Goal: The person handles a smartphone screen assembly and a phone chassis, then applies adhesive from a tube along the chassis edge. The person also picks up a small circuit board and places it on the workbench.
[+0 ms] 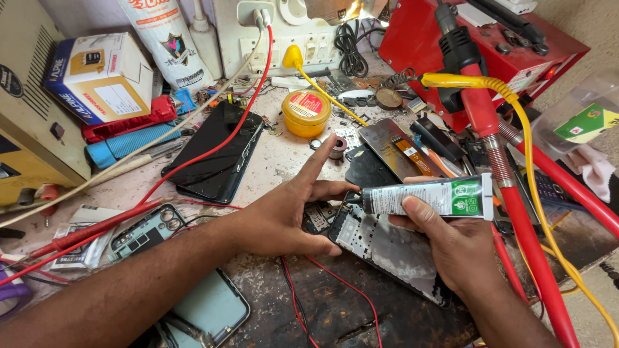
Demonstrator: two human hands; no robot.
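My right hand (454, 248) grips a grey glue tube with a green band (429, 196), held level, its black nozzle pointing left at the top edge of an opened phone frame (387, 248). That frame lies flat on the worn bench in front of me. My left hand (284, 216) steadies the frame's upper left corner, thumb and middle fingers pinching its edge, index finger stretched up and away. A small circuit board shows between my left fingers and the frame.
A black phone (216, 151) lies at centre left under a red wire. A phone back with camera lenses (145, 232) and a pale blue phone screen (203, 316) sit lower left. A yellow paste tin (306, 113), red hot-air station (490, 45) and red hoses crowd the right.
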